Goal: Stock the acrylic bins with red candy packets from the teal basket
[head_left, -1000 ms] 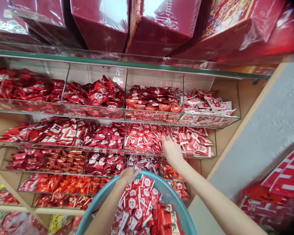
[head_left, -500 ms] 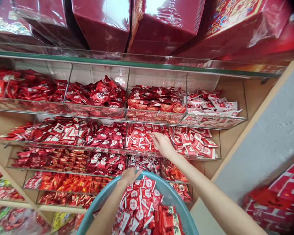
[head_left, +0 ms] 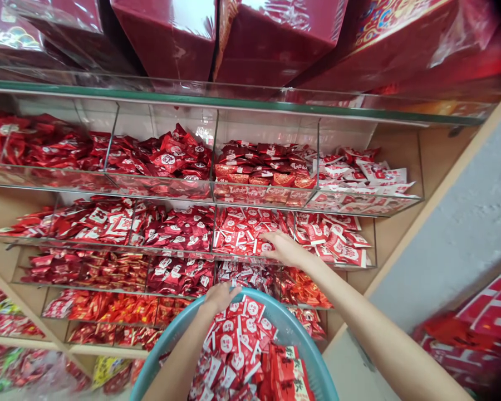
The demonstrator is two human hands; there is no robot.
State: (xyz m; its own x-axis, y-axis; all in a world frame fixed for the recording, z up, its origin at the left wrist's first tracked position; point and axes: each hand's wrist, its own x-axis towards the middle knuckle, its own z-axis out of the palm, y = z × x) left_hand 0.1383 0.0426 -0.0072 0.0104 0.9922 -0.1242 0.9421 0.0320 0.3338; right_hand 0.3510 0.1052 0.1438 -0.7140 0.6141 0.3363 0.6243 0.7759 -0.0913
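My left hand grips the far rim of a teal plastic basket filled with red-and-white sweet packets. My right hand reaches into a clear acrylic bin on the second shelf row, fingers spread and resting on the red-and-white packets there. Whether any packet is pinched under the fingers is hidden.
Tiers of clear divided bins hold red wrapped sweets across the shelf. Large red gift boxes sit on a glass shelf above. A grey wall stands on the right, with more red boxes at the lower right.
My right hand has slid leftward across the bin, from its right divider to the middle of the packets. The left hand has stayed on the basket rim.
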